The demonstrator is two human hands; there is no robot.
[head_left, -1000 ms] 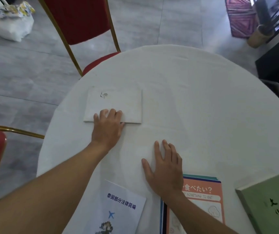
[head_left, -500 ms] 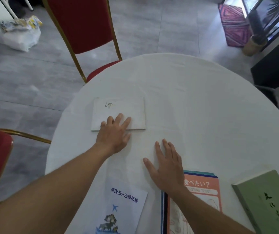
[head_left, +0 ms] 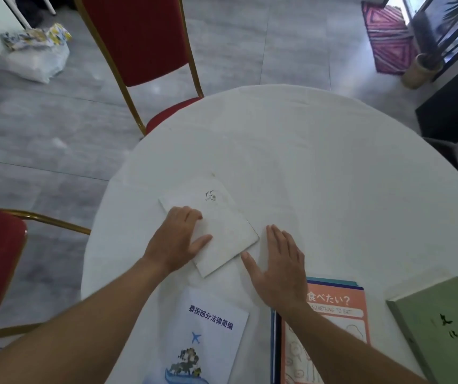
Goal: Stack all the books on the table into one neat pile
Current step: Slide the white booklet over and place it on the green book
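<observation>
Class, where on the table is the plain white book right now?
The white book lies tilted left of the table's centre, under the left hand, its near corner beside the right hand.

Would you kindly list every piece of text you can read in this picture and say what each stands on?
"泰国部分法律简编": white booklet with plane drawing.
"食べたい?": orange book.
"SOMETHING TO EAT": same orange book, partly hidden by the right hand.
White book under the left hand: small emblem, unreadable.
Green book: brush characters, illegible.

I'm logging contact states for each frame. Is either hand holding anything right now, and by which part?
Nothing is lifted. The left hand presses on the white book at its near-left edge; the right hand lies flat on the table.
</observation>
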